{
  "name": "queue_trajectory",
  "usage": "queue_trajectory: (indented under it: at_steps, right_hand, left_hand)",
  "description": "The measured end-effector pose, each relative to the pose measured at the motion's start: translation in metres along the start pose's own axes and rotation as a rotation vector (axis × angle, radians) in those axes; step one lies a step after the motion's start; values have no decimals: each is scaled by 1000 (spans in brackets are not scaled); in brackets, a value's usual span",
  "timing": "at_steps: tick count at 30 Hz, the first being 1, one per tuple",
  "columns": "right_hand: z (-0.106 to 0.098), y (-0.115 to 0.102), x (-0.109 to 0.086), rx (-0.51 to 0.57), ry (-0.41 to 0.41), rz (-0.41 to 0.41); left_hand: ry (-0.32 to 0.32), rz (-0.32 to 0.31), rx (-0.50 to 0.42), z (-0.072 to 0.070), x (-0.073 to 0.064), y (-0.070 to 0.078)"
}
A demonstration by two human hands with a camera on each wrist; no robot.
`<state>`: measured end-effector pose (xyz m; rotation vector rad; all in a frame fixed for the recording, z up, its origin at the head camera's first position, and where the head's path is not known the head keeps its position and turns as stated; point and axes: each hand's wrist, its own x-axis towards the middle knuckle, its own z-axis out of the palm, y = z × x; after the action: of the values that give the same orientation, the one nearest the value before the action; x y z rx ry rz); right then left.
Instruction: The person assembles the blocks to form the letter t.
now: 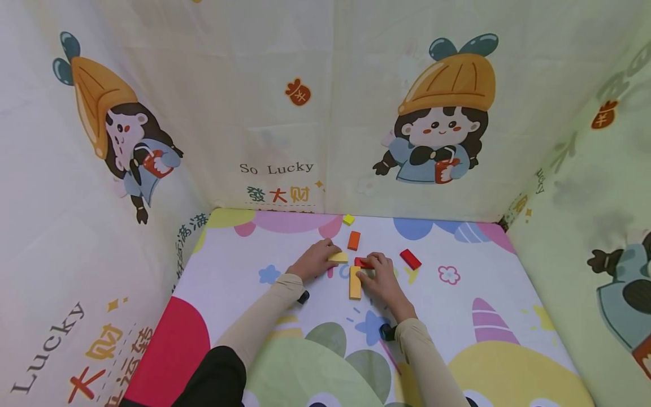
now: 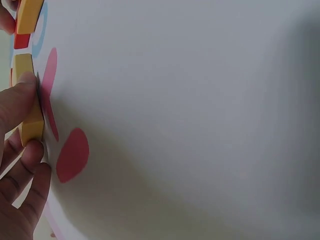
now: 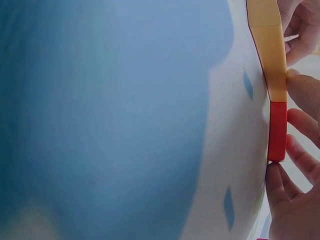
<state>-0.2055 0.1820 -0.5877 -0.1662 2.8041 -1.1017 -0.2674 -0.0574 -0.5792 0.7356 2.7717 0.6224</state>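
My left hand (image 1: 313, 260) pinches a light yellow block (image 1: 339, 258) between thumb and fingers; the left wrist view shows the thumb over one face of it. Just right of that, my right hand (image 1: 383, 282) has its fingers around a red block (image 1: 361, 263), partly hidden by them. Its thumb touches the side of an orange-yellow block (image 1: 355, 284), which points toward me. In the right wrist view the red block (image 3: 278, 132) appears end to end with a yellow block (image 3: 272, 62), with fingertips along the red one's side and end.
Beyond the hands lie an orange block (image 1: 354, 241) and a small bright yellow block (image 1: 348, 220). Another red block (image 1: 410, 259) lies to the right. The patterned tabletop (image 1: 285, 243) meets printed cloth walls (image 1: 351, 141) at the back and sides.
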Motion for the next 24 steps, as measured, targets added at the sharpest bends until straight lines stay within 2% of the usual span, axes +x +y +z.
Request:
queue_trajectory:
  at_steps: [6, 16, 24]
  right_hand:
    - [0, 0, -1, 7, -5, -1]
    - [-1, -2, -1, 7, 3, 1]
    - [-2, -1, -1, 3, 0, 4]
  left_hand:
    - [-8, -8, -1, 3, 2, 3]
    - [2, 71, 17, 8, 9, 3]
    - [-17, 60, 24, 5, 4, 14]
